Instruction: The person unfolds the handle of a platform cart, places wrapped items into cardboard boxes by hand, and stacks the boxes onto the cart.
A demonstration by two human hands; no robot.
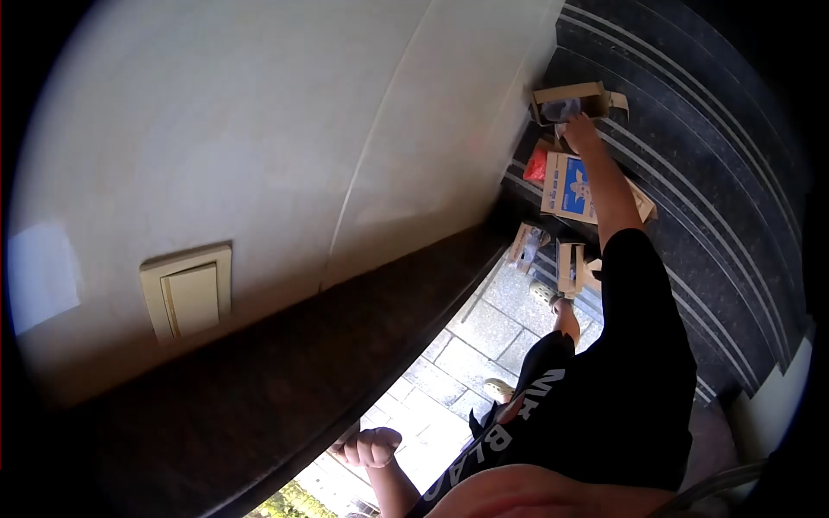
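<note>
My right hand (pixel 579 132) reaches far out to the near edge of an open cardboard box (pixel 591 90) on the dark steps. Its fingers close at the box's edge, beside a clear plastic bag (pixel 561 109) lying inside. Just below that hand is a larger carton (pixel 557 186) with a blue printed panel, partly covered by my forearm. A red package (pixel 537 162) sits against the carton's wall side. My left hand (pixel 370 446) is curled into a fist by the edge of the dark ledge (pixel 285 432); whatever it holds, if anything, is hidden.
Dark striped steps (pixel 691 155) run along the right. Two smaller boxes, one (pixel 524 245) by the wall and an open one (pixel 570 266), lie near my feet on the paving (pixel 484 328). A pale wall (pixel 259 129) with a light switch (pixel 190 298) fills the left.
</note>
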